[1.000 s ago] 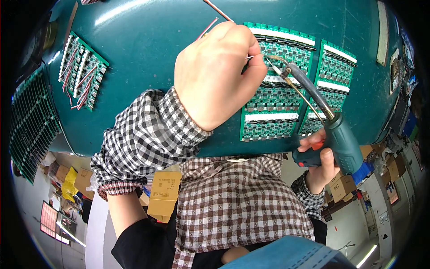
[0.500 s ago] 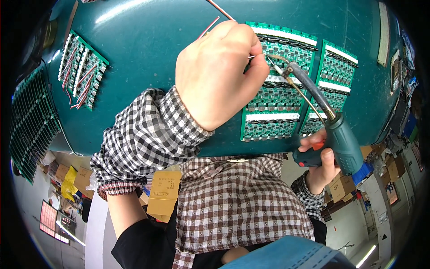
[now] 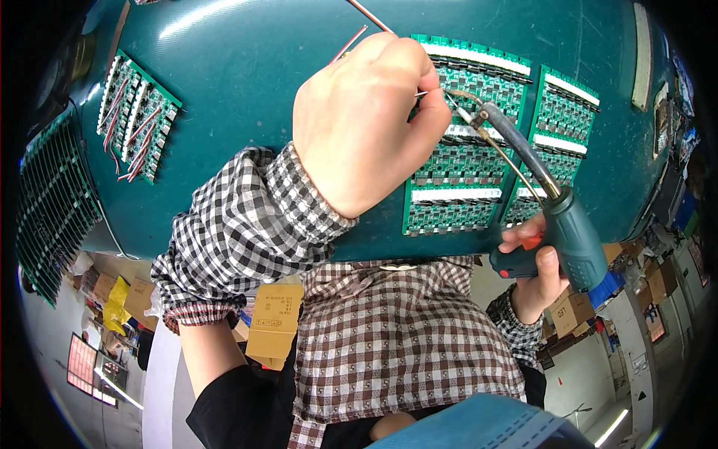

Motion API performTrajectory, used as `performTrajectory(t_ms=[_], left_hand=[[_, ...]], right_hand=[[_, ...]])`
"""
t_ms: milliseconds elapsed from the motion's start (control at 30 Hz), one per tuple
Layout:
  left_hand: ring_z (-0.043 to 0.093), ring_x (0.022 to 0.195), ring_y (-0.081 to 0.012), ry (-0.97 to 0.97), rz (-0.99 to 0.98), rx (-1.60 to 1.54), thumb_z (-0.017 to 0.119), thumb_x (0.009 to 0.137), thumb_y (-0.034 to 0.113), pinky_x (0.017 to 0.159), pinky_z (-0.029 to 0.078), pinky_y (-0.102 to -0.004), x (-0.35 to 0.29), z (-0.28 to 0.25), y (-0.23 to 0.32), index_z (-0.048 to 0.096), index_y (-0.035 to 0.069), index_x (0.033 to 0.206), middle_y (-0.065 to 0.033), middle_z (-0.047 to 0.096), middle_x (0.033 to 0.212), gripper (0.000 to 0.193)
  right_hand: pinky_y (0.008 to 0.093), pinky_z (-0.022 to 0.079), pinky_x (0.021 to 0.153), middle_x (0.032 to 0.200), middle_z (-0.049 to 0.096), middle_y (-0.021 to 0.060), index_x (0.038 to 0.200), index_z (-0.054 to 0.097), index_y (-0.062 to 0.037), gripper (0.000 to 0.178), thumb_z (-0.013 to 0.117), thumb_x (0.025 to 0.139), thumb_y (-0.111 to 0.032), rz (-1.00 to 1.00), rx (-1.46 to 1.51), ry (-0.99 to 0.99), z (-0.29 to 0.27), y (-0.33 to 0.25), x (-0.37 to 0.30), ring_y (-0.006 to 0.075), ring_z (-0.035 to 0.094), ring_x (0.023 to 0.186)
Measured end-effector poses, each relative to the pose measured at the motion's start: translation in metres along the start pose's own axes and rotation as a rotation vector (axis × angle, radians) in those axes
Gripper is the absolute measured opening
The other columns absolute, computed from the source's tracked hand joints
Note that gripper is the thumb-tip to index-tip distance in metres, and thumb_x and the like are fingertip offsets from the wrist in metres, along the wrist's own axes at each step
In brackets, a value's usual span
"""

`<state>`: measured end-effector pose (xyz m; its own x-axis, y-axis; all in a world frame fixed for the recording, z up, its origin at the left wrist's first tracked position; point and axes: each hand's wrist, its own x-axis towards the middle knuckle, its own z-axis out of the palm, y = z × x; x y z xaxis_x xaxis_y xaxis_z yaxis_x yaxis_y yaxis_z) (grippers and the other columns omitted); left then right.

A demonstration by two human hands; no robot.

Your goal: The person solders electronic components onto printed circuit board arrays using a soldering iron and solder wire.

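Observation:
My left hand (image 3: 366, 123) is closed in a pinch over the left edge of a green circuit board panel (image 3: 458, 161). Thin red and white wires (image 3: 372, 16) stick out beyond its knuckles, and a short wire end pokes out by the fingertips. My right hand (image 3: 544, 288) grips the handle of a dark green soldering gun (image 3: 580, 243), fingers around its red-trigger grip. The gun's tip and its curved solder feed tube meet over the panel, just right of my left fingertips. Whether the tip touches a pad is too small to tell.
A second board panel (image 3: 562, 112) lies right of the first. At the left, a smaller board (image 3: 138, 116) carries several red and white wires. Beyond it stands a row of stacked boards (image 3: 56, 206). A cardboard box (image 3: 274, 322) sits below the green table (image 3: 247, 90).
Both hands and the soldering gun hold almost the same place. The board panels sit very slightly farther right.

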<state>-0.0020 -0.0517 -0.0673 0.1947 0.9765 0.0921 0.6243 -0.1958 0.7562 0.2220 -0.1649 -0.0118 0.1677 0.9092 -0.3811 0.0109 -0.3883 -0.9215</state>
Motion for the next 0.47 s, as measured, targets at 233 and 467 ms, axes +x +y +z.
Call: performTrajectory(t_ms=[233,467], left_hand=[[0.051,0.057,-0.0119,-0.004,-0.014,-0.005,0.066,0.069,0.004,0.052,0.043,-0.024,0.0,0.0002,-0.0003,0.057,0.006,0.074,-0.0015,0.052,0.065,0.01],[0.051,0.057,-0.0113,-0.004,-0.007,0.014,0.066,0.069,0.005,0.053,0.043,-0.0236,-0.0004,-0.0002,-0.0003,0.058,0.006,0.074,-0.0015,0.053,0.066,0.01]], right_hand=[[0.0306,0.053,0.056,0.086,0.057,0.0147,0.108,0.05,0.008,0.045,0.059,0.083,-0.028,-0.014,-0.016,0.004,0.0029,0.0001,0.0001,0.0218,0.062,0.067],[0.034,0.056,0.062,0.088,0.06,0.0185,0.11,0.052,0.0107,0.051,0.067,0.079,-0.026,0.021,0.045,-0.005,-0.0025,0.0012,0.0004,0.0266,0.065,0.074]])
